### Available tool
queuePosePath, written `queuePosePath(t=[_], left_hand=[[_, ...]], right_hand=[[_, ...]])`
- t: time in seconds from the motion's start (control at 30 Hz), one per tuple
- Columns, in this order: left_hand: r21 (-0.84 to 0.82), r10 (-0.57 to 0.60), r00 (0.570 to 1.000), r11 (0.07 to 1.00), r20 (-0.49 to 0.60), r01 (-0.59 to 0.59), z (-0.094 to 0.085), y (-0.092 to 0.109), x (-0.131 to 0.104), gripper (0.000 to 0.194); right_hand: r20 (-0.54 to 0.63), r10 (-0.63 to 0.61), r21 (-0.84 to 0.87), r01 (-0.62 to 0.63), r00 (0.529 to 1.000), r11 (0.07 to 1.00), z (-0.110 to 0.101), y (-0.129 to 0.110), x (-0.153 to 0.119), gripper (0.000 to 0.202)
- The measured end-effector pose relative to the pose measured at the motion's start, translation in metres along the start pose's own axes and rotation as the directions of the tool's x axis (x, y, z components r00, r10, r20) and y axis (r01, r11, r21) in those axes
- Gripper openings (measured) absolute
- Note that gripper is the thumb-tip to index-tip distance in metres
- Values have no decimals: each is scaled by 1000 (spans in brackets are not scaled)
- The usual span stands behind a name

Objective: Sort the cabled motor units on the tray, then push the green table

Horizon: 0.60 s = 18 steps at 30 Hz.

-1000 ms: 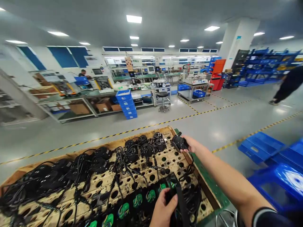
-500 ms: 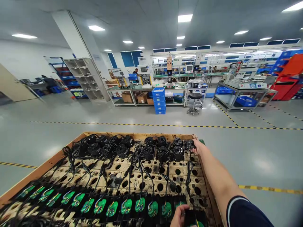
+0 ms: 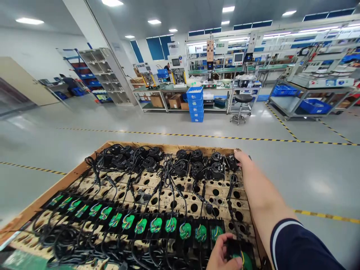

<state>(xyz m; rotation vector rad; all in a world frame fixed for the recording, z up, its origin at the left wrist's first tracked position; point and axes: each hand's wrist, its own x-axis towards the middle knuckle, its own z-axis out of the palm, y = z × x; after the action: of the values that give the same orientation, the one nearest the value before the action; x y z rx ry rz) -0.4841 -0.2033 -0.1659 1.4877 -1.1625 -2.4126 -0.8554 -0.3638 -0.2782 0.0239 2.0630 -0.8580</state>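
my right hand [image 3: 241, 159] is stretched out to the far right corner of the wooden tray [image 3: 84, 168], where the fingers close around a small round black fan [image 3: 232, 162]. it sits at the right end of the far row of fans [image 3: 174, 165], touching its neighbour, just inside the tray's far rim. i can't see whether it is seated in a hole or held just above the board, because my fingers cover its right side.

my left hand [image 3: 225, 255] is down at the near right corner, at the bottom edge of the view. its fingers curl over a black block with a green board [image 3: 242, 258] on top, the last one in the row of green boards [image 3: 135, 225] that runs left across the near side. only the knuckles show, so how firm that grip is i cannot tell.

a thin black cable [image 3: 230, 198] runs from the fan toward the green board, lying nearly straight front to back along the tray's right side, over the open holes [image 3: 194, 207]. so the pair's long line runs away from me, with the right hand on the far end and the left on the near end. other cables cross the holes to the left.
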Motion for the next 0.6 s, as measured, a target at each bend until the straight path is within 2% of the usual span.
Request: queuePosePath(t=[0.1, 0.17, 0.27, 0.33, 0.37, 0.43, 0.5, 0.53, 0.6], left_hand=[[-28, 34, 997, 999, -68, -36, 4, 8, -2, 70], [-4, 49, 987, 999, -153, -50, 2, 16, -2, 63], [85, 67, 956, 995, -285, -44, -10, 25, 2, 57], [129, 53, 935, 992, -351, -8, -21, 28, 7, 55], [141, 40, 927, 990, -372, 13, -25, 29, 10, 54], [159, 26, 924, 986, -381, 38, -29, 34, 15, 52], [186, 44, 937, 982, -345, 23, -26, 40, 20, 48], [201, 62, 945, 980, -321, 4, -21, 43, 23, 47], [220, 89, 965, 975, -248, -34, -8, 48, 27, 45]], right_hand=[[-42, -68, -98, 64, 997, 993, -11, 1, -21, 40], [-83, -150, -132, 138, 985, 982, -22, 19, -44, 38], [-103, -271, -123, 258, 957, 958, -42, 79, -103, 35], [-81, -311, -41, 309, 947, 950, -49, 138, -166, 32], [-77, -330, 86, 336, 941, 938, -48, 169, -202, 32], [-59, -310, 269, 314, 949, 910, -31, 228, -279, 45], [-11, -299, 387, 280, 954, 879, 1, 272, -347, 46], [22, -292, 423, 256, 956, 870, 20, 288, -374, 42], [76, -316, 458, 248, 946, 854, 57, 306, -410, 57]])
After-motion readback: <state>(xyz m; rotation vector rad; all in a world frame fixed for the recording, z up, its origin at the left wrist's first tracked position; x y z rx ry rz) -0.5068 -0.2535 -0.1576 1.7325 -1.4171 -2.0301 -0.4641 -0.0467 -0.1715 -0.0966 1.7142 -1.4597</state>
